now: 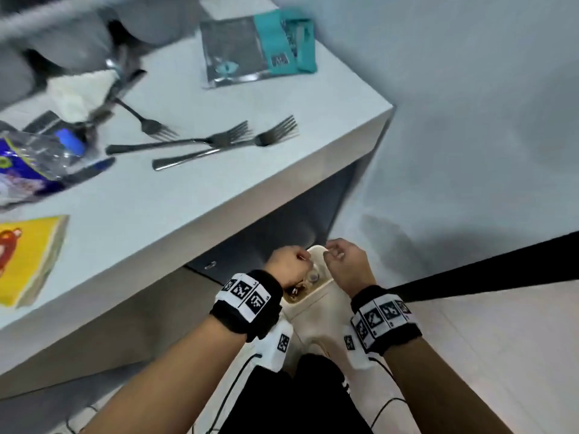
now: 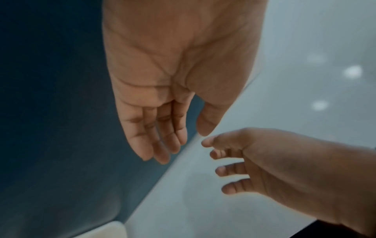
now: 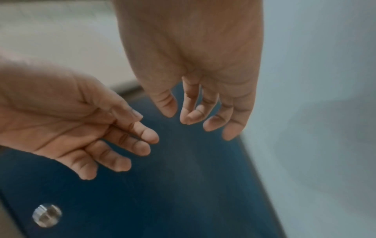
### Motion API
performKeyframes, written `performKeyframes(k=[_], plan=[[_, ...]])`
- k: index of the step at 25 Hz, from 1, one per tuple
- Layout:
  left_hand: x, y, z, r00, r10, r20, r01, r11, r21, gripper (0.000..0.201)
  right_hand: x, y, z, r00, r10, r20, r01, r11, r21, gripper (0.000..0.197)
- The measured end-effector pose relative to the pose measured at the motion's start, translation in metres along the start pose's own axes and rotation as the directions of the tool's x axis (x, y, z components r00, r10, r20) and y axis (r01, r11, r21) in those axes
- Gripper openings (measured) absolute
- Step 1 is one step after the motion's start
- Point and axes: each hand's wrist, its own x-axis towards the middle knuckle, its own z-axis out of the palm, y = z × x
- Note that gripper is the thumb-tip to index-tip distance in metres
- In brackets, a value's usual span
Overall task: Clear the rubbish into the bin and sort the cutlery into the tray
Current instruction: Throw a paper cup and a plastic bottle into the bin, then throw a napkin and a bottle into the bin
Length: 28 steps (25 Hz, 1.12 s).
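Observation:
Both my hands hang over a cream bin [image 1: 313,305] on the floor below the table's corner. My left hand [image 1: 291,264] [image 2: 183,141] is empty, its fingers relaxed. My right hand [image 1: 344,261] [image 3: 189,119] is empty too, with loosely bent fingers close to the left hand's. Some rubbish shows inside the bin between my wrists. On the white table [image 1: 219,189] lie three forks [image 1: 188,142]. Near them are a crumpled white napkin [image 1: 78,92], a clear and blue plastic wrapper [image 1: 31,164], a yellow packet [image 1: 28,258] and a silver and teal pouch [image 1: 250,48]. No cutlery tray is in view.
A dark panel [image 1: 282,220] with a small metal fitting [image 3: 47,215] stands under the table behind the bin. A black strip [image 1: 485,270] crosses the pale floor to the right. Cables trail from my wrist cameras beside my dark trouser leg [image 1: 313,396].

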Motion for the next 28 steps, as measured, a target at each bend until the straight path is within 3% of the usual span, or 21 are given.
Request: performKeyframes(k=[5,9,13,16,19,20,23,28], plan=[[-0.118,0.042,-0.087,0.982,0.156,-0.106,-0.162,0.985,-0.053,0.022,-0.064,-0.126,-0.072,0.953,-0.289,-0.088,0.295,0.952,0.075,0.014],[-0.183,0.048,-0.149,0.939,0.202,-0.278,-0.243,0.962,-0.124,0.026,-0.090,-0.207,-0.084,0.883,-0.457,-0.111,0.465,0.883,0.062,0.016],[-0.228,0.021,-0.203,0.858,0.161,-0.488,-0.283,0.941,-0.187,0.023,-0.111,-0.265,-0.058,0.802,-0.593,-0.066,0.597,0.801,0.045,0.015],[-0.247,-0.011,-0.233,0.765,0.100,-0.636,-0.277,0.943,-0.185,0.022,-0.119,-0.295,-0.026,0.744,-0.668,0.016,0.668,0.744,0.001,0.017],[-0.259,-0.044,-0.249,0.640,0.003,-0.769,-0.195,0.968,-0.159,0.023,-0.121,-0.320,0.001,0.686,-0.714,0.141,0.725,0.687,-0.049,0.020],[-0.262,-0.055,-0.251,0.619,-0.037,-0.784,-0.151,0.975,-0.165,0.025,-0.122,-0.327,0.010,0.669,-0.720,0.186,0.740,0.669,-0.073,0.021],[-0.263,-0.084,-0.254,0.661,-0.169,-0.731,0.033,0.980,-0.196,0.035,-0.119,-0.349,0.037,0.607,-0.738,0.296,0.793,0.587,-0.161,0.028],[-0.238,-0.109,-0.250,0.680,-0.268,-0.682,0.241,0.961,-0.138,0.065,-0.105,-0.373,0.074,0.467,-0.758,0.455,0.876,0.324,-0.359,0.049]])
